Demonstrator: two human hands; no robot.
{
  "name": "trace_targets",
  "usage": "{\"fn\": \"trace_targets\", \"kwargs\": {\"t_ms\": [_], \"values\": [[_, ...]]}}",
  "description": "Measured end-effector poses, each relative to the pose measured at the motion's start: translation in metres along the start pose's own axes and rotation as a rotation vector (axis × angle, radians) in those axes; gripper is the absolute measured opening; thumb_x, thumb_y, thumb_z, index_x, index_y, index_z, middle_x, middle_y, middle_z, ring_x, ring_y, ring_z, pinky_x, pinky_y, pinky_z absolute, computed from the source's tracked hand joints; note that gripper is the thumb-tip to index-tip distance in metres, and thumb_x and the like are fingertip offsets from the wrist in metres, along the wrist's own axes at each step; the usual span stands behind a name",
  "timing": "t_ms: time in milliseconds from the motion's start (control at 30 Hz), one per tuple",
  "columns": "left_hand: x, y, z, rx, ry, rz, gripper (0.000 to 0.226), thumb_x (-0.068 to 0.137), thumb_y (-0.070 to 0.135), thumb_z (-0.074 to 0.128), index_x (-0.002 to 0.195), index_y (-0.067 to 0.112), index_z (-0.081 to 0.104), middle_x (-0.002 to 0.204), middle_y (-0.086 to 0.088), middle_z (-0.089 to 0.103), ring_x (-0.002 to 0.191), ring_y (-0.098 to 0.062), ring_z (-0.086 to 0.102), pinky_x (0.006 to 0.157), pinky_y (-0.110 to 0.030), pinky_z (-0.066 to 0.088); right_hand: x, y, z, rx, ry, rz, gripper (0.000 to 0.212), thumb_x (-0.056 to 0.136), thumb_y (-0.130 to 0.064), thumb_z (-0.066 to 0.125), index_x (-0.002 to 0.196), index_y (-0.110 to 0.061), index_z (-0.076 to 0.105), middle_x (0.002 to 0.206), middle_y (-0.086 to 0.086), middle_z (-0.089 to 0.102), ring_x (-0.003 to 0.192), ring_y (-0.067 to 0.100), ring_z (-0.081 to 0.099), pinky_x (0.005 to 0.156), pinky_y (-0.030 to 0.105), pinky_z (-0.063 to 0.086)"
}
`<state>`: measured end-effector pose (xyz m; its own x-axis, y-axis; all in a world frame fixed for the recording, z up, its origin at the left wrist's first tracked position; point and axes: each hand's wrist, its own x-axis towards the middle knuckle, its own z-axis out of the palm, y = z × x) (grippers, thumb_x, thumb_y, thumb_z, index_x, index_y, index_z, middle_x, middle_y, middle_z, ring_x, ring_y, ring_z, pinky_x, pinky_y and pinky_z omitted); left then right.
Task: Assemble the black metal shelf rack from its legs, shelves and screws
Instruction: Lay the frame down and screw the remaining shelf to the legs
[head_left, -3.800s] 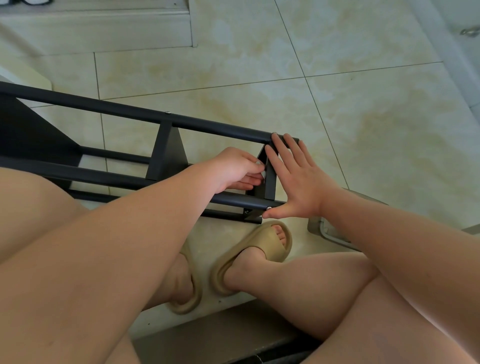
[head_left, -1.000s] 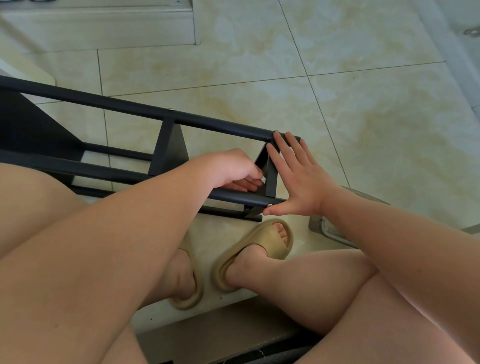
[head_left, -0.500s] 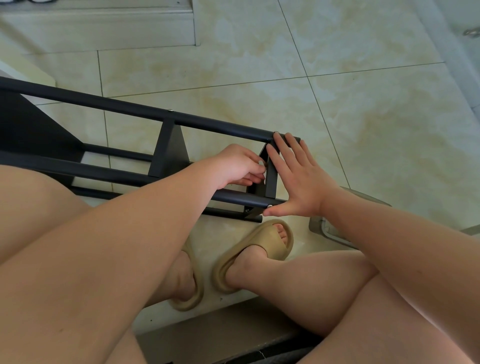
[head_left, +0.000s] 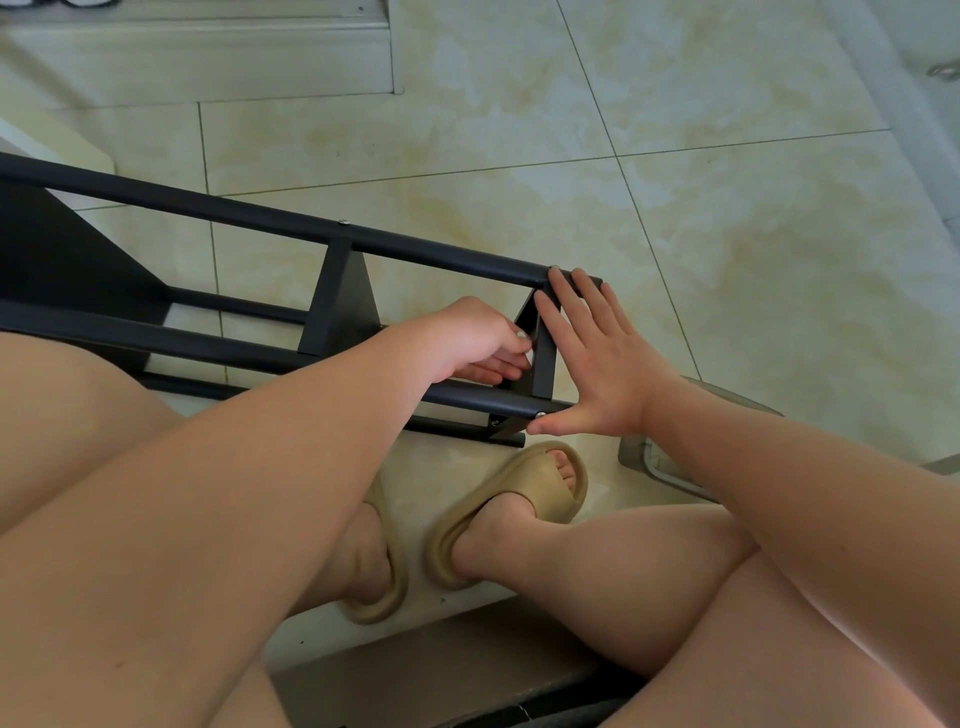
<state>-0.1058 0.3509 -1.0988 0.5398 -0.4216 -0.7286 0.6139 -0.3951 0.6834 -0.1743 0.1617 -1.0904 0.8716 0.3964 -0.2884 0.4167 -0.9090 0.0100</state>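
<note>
Shelf rack shows matte black round tubes, right hand pressed flat.

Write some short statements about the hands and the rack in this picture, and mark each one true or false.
1. The right hand presses flat, fingers straight, against the end of the black rack. True.
2. The left hand rests on the floor. False: it reaches inside the rack, fingers curled beside the end shelf.
3. The rack stands upright. False: it lies on its side, its legs running along the tiled floor.
4. The person wears beige slippers. True.
</note>
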Motion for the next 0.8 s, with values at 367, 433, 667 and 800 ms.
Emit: {"fn": "trace_targets", "kwargs": {"t_ms": [367,433,667,800], "values": [[-0.003,0.004,0.002,0.042,-0.006,-0.107,0.009,0.100,0.022,0.058,0.096,0.015,0.061,0.073,0.006,0.076,0.077,-0.007,0.073,0.067,-0.023,0.057,0.000,0.000,0.001,0.010,0.006,-0.004,0.136,0.067,-0.103,0.025,0.161,-0.009,-0.005,0.168,0.016,-0.013,0.154,0.036,-0.015,0.125,0.052,-0.006],[-0.004,0.004,0.001,0.061,-0.010,-0.097,0.008,0.101,0.021,0.057,0.097,0.015,0.061,0.072,0.005,0.076,0.082,-0.009,0.072,0.071,-0.024,0.058,0.000,0.000,0.001,0.012,0.010,-0.006,0.136,0.067,-0.103,0.024,0.161,-0.009,-0.004,0.168,0.016,-0.012,0.154,0.036,-0.014,0.125,0.052,-0.005],[-0.008,0.004,-0.005,0.209,-0.035,-0.043,0.010,0.102,0.021,0.056,0.100,0.016,0.065,0.074,0.006,0.076,0.085,-0.011,0.071,0.078,-0.028,0.056,0.000,0.000,0.002,0.016,0.017,-0.011,0.135,0.067,-0.103,0.023,0.161,-0.009,-0.004,0.168,0.016,-0.011,0.154,0.037,-0.013,0.125,0.055,-0.001],[-0.009,0.003,-0.009,0.293,-0.065,-0.022,0.010,0.101,0.021,0.057,0.098,0.017,0.066,0.076,0.008,0.077,0.082,-0.009,0.070,0.082,-0.029,0.053,0.000,0.000,0.002,0.011,0.014,-0.014,0.134,0.068,-0.103,0.023,0.161,-0.010,-0.005,0.168,0.016,-0.011,0.154,0.036,-0.013,0.125,0.053,-0.003]]}}
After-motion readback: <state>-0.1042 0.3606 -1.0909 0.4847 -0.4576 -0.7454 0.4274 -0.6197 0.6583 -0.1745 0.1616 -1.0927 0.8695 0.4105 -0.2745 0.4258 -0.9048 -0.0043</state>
